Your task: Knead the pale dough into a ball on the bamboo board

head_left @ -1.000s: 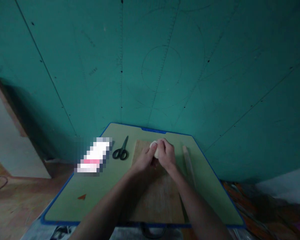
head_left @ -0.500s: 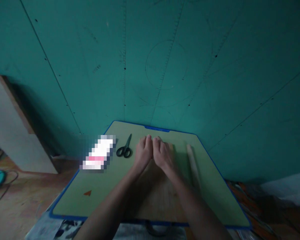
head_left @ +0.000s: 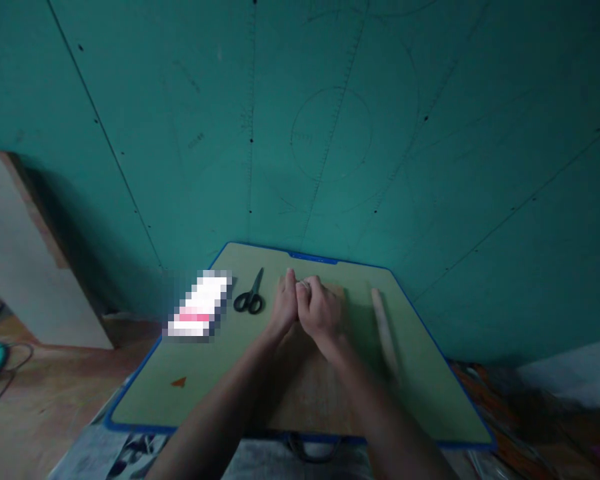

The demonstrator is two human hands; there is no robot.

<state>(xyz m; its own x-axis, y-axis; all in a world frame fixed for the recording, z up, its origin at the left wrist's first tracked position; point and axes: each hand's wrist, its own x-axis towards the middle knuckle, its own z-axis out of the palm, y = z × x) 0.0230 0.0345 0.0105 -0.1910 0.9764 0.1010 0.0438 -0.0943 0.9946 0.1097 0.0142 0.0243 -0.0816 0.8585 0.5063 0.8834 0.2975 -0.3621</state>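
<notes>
My left hand and my right hand are closed and pressed together above the far part of a wooden board. A bit of something pale shows between the thumbs and fingers; the rest of it is hidden, so its kind cannot be made out. Left of the hands lie scissors with black handles, blades pointing away. On the right a pale wooden stick, like a thin rolling pin, lies lengthwise.
The board rests on a pale green tabletop with a blue rim. A blurred-out white and pink rectangle is at the left edge, and a small orange triangle lies nearer. A green wall rises right behind the table.
My hands have turned and shifted slightly against each other, the right fingers now folding over more. A pale bit has come into sight between them. The scissors and stick stay put.
</notes>
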